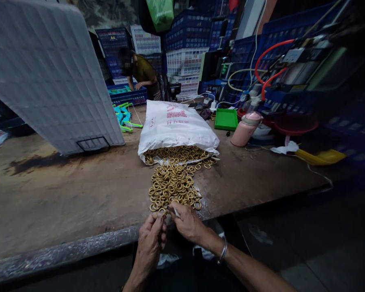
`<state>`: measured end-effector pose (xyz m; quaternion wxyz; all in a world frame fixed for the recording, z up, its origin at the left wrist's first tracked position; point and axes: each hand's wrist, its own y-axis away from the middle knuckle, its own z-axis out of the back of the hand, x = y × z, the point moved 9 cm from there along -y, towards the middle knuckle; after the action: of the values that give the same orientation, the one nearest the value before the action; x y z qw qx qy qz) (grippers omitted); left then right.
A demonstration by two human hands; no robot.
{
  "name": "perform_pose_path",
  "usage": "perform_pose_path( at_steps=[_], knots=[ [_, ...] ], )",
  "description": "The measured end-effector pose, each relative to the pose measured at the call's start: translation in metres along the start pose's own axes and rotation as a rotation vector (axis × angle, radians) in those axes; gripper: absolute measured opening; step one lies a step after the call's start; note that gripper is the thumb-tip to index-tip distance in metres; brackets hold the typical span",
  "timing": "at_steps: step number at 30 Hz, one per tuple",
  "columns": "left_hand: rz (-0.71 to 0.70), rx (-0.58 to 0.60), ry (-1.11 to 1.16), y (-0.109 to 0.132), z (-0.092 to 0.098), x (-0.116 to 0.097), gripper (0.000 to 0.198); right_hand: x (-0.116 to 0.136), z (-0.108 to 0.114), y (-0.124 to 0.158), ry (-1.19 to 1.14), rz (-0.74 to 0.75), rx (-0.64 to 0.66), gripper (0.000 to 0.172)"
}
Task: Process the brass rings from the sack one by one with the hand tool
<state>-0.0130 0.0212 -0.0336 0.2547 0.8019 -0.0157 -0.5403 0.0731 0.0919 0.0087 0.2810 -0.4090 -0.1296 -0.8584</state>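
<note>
Brass-coloured ring [162, 209] is showing at the left fingertips — small, plain, round, dull gold. It's sitting just past the near edge of the pile, above the front of the table [79, 194]. Left hand [151, 234] is coming in from below, thumb and index pinching the ring, other fingers curling under. Right hand [189, 224] is reaching in from the right, wrist wearing a silver bracelet [223, 250], fingers closing round a slim tool [176, 212] — I'm not making out its type. Its tip is meeting or nearly meeting the ring; can't tell which from here.

Ring is round, so no long axis is showing; its opening is facing roughly up and toward the wearer. Tool is slanting, far end pointing up-left.

Just beyond, a pile of matching rings [172, 184] is spilling from a white sack [179, 125] lying flat, mouth facing the wearer. Green tray [226, 119] and pink bottle [246, 132] are standing right of the sack; a white ribbed panel [57, 77] is leaning at left. Farther back, a co-worker [144, 73] is bending over a blue crate [130, 97].
</note>
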Motion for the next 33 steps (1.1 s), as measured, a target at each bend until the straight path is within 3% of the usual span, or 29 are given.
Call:
perform_pose_path(
  at_steps=[5,14,18,21,25,33],
  knots=[
    [-0.005,-0.012,-0.017,-0.002,0.002,0.0,0.025,0.005,-0.014,0.009,0.293,0.07,0.098,0.025],
    [-0.042,-0.046,-0.12,0.003,0.008,0.0,0.026,0.004,-0.02,0.011,0.454,-0.006,0.09,0.021],
    [-0.006,0.009,-0.083,0.014,0.002,0.002,0.029,-0.003,-0.009,0.008,0.51,-0.053,0.03,0.021],
    [0.088,0.103,-0.023,0.026,-0.009,0.01,0.029,-0.012,0.015,0.001,0.549,-0.117,-0.056,0.023],
    [0.168,0.162,0.132,0.029,-0.019,0.02,0.033,-0.011,0.038,-0.015,0.574,-0.088,-0.104,0.022],
    [0.242,0.098,0.222,0.01,-0.007,0.028,0.038,-0.002,0.021,-0.044,0.681,-0.029,-0.077,0.031]
  ],
)
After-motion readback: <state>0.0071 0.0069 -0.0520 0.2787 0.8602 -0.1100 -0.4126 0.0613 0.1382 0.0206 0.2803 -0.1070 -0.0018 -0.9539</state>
